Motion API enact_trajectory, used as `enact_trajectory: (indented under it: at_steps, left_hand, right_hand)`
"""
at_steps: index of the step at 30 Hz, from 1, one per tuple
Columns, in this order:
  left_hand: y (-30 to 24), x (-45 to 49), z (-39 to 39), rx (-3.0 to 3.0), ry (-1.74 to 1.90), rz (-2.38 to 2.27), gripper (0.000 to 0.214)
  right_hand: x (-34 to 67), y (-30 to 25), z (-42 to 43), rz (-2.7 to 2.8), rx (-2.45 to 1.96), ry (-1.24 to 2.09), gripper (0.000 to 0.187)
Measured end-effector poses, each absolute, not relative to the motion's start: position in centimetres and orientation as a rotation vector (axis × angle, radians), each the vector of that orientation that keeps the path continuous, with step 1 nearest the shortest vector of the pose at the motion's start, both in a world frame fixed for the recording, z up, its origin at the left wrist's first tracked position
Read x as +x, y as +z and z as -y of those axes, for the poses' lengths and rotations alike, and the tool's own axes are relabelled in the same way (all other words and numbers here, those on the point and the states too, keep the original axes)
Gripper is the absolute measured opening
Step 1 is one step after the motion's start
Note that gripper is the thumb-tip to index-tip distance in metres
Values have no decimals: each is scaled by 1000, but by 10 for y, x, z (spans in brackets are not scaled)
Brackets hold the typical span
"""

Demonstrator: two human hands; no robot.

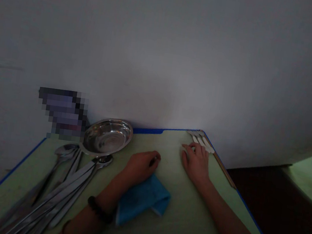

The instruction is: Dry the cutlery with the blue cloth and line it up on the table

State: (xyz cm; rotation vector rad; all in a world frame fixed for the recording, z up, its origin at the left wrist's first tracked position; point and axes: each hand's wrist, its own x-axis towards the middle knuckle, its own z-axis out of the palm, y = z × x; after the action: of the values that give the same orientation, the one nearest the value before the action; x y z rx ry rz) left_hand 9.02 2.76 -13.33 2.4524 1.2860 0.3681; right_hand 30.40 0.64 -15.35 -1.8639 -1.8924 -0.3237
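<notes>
My left hand point(140, 165) rests on the green table point(188, 221) as a loose fist, knuckles down, with a blue cloth point(142, 199) lying under and beside its wrist. Whether it grips the cloth I cannot make out. A dark bead bracelet point(99, 210) circles that wrist. My right hand point(196, 162) lies flat with fingers stretched out, fingertips touching the white handles of several forks point(201, 140) at the table's far right corner.
A round steel bowl point(107, 136) stands at the back near the wall. Several long steel spoons and ladles point(56, 192) lie fanned out on the left. The table has a blue edge point(148, 130); dark floor lies to the right.
</notes>
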Motion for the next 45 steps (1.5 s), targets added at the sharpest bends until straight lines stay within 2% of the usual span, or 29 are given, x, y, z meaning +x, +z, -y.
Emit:
enact_trajectory:
  at_steps: [3, 7, 10, 14, 19, 24, 26, 33, 45]
  left_hand:
    - [-121, 84, -24, 2477, 377, -1274, 19]
    - [-89, 59, -8, 2516, 349, -1248, 19]
    - [-64, 23, 6, 2495, 153, -1201, 15]
    - [-49, -38, 8, 2285, -231, -1466, 19]
    - [-58, -86, -10, 2172, -320, -1759, 25]
    - [-73, -86, -18, 2055, -464, -1791, 42]
    - [-77, -82, -19, 2032, -503, -1795, 42]
    - [-80, -82, -22, 2072, -501, -1724, 20]
    - [-81, -89, -23, 2086, -367, -1761, 22]
  right_hand:
    - [286, -152, 2, 1993, -1738, -218, 27]
    - [258, -147, 14, 2133, -1406, 228, 30]
    - [234, -146, 19, 2252, -1229, 421, 37]
    - [206, -151, 12, 2341, -1168, 428, 41]
    - [193, -155, -2, 2316, -1192, 413, 32]
    - [196, -156, -3, 2318, -1178, 465, 28]
    - [196, -156, -2, 2317, -1180, 478, 27]
    - [195, -155, -2, 2306, -1201, 502, 27]
    - [193, -154, -2, 2322, -1232, 511, 28]
